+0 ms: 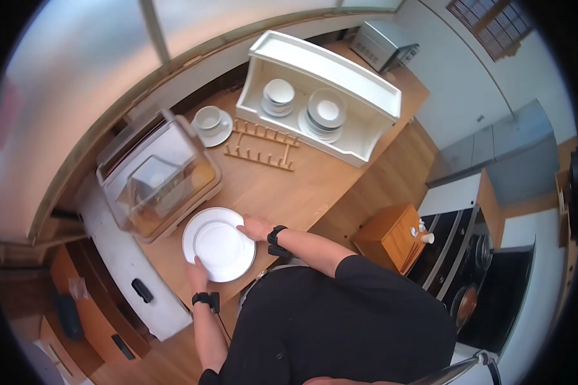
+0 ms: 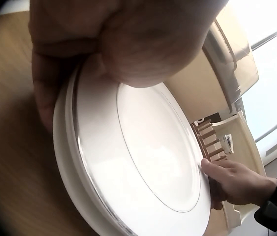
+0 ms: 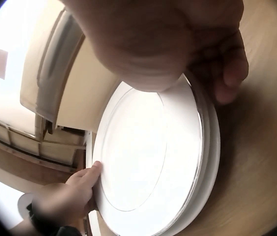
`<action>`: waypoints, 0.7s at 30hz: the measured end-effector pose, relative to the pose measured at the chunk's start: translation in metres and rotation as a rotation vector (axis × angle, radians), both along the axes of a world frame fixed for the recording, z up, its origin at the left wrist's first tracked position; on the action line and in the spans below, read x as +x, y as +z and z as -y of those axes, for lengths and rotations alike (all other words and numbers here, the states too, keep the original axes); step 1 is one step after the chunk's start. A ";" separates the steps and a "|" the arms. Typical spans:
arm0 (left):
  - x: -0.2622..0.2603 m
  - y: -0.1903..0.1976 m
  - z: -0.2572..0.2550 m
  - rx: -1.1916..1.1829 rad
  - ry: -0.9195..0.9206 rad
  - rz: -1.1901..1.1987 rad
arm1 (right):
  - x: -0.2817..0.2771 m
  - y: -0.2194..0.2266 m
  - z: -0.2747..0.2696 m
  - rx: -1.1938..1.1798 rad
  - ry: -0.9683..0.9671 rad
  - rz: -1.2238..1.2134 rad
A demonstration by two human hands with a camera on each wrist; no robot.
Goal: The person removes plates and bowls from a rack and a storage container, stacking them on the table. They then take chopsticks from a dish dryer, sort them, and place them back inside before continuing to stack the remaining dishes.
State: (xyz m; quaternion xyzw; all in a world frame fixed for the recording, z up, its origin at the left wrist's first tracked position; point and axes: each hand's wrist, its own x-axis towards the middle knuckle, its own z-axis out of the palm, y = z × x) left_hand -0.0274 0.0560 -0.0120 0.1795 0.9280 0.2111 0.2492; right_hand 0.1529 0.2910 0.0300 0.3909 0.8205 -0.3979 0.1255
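A small stack of white plates (image 1: 219, 244) with thin silver lines lies near the front edge of the wooden table. The wrist views show more than one rim, such as the lower plate (image 2: 68, 162) under the top one. My left hand (image 1: 198, 274) grips the stack at its near side, thumb over the rim. On the opposite side my right hand (image 1: 257, 228) holds the rim the same way, its thumb (image 2: 208, 164) on top and fingers curled below. The right wrist view shows the left hand (image 3: 82, 187) pinching the far rim.
Behind the plates stands a clear-lidded dish box (image 1: 164, 183). Further back are a wooden plate rack (image 1: 260, 154), a cup on a saucer (image 1: 209, 122) and a white shelf (image 1: 327, 58) with stacked dishes. A silver appliance (image 1: 379, 45) sits at the table's far end.
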 end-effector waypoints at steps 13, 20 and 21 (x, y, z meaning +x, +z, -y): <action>0.026 -0.053 0.027 0.234 0.168 0.154 | 0.157 -0.021 -0.182 -0.226 -0.397 -0.324; 0.079 0.007 -0.002 0.284 0.494 0.442 | 0.214 0.006 -0.334 -0.442 -1.129 -0.776; 0.075 -0.007 0.005 0.313 0.521 0.465 | 0.214 0.005 -0.345 -0.464 -1.192 -0.809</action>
